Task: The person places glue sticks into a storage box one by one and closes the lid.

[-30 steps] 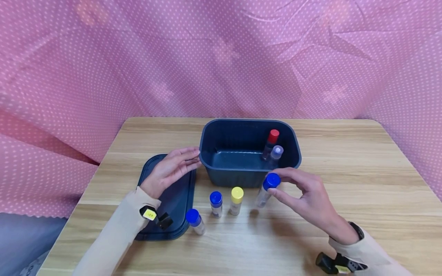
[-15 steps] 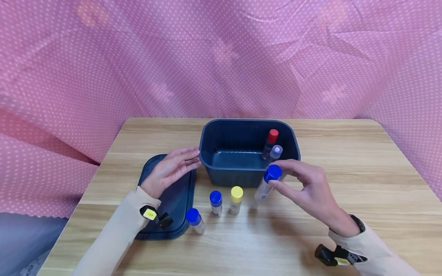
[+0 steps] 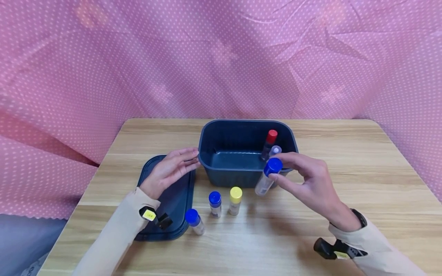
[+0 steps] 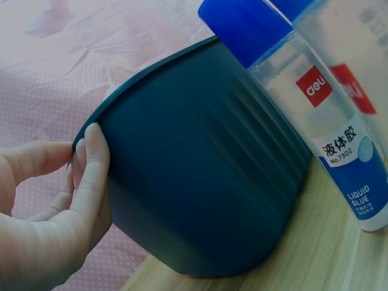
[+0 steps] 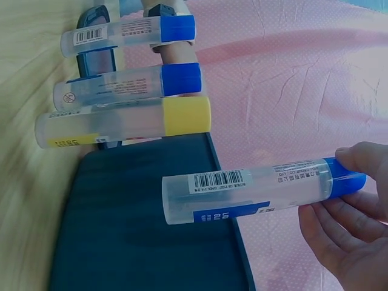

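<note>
My right hand (image 3: 310,180) pinches a liquid glue bottle (image 5: 242,191) by its blue cap, tilted above the table at the box's front right. In the right wrist view thumb and fingers hold the cap end. My left hand (image 3: 174,168) touches the left edge of the dark blue box (image 3: 235,178) with extended fingertips; the left wrist view shows them at its rim. Inside the box, at the right end, stand a red-capped bottle (image 3: 271,138) and one with a translucent cap (image 3: 276,150), partly hidden by my right hand.
Two blue-capped glue bottles (image 3: 215,203) (image 3: 194,220) and a yellow-capped glue bottle (image 3: 235,201) stand in front of the box on the wooden table (image 3: 362,172). A dark lid (image 3: 176,214) lies under my left forearm. Pink dotted cloth (image 3: 221,69) hangs behind.
My right hand has raised the blue-capped glue bottle from near the table and moved it slightly toward the box's front rim. My left hand has stayed at the box's left edge.
</note>
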{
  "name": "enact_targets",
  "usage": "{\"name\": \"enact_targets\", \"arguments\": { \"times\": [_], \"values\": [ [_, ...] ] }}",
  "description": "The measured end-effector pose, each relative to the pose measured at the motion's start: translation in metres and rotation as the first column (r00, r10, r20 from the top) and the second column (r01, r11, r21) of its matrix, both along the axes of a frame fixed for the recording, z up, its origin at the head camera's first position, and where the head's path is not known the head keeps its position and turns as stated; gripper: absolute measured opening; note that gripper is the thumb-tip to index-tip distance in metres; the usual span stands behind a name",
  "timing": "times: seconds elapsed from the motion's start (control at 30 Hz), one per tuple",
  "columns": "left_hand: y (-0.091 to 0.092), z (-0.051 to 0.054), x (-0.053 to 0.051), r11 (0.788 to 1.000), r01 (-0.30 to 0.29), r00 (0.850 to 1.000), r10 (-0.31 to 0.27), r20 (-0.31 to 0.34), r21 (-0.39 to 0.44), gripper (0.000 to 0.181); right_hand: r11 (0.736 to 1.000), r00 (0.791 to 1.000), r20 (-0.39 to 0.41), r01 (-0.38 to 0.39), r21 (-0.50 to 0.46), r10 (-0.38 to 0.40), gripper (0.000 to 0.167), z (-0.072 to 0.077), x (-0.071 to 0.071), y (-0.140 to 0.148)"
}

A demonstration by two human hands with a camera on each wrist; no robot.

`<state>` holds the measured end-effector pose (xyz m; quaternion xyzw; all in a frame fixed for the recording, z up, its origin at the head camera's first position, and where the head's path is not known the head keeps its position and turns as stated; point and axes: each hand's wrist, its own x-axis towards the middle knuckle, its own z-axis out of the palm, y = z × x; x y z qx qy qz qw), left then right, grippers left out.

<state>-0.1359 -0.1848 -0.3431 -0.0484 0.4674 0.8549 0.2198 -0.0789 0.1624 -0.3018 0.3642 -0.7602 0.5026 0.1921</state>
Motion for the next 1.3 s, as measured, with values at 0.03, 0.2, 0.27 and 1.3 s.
{"name": "enact_targets", "arguments": {
  "times": [0.03,0.2,0.27,1.3],
  "values": [
    [0.000,0.000,0.000,1.000,0.002,1.000,-0.002,-0.003,-0.001,0.016,1.000,1.000,-0.001,0.001,-0.001,-0.001,0.046,0.001,0.000,0.000],
    [0.000,0.001,0.001,1.000,0.002,1.000,-0.002,0.002,0.000,0.016,1.000,1.000,-0.011,-0.012,-0.016,0.012,0.046,0.005,-0.002,-0.001],
    [0.000,0.001,0.001,1.000,0.003,1.000,-0.003,0.003,0.002,0.016,0.999,0.999,-0.025,-0.022,-0.030,0.021,0.044,0.008,-0.002,-0.001],
    [0.001,0.005,0.001,1.000,-0.015,1.000,0.015,0.027,0.004,0.017,0.996,0.997,-0.070,-0.028,-0.082,0.022,0.038,0.046,-0.017,0.005]
  ]
}}
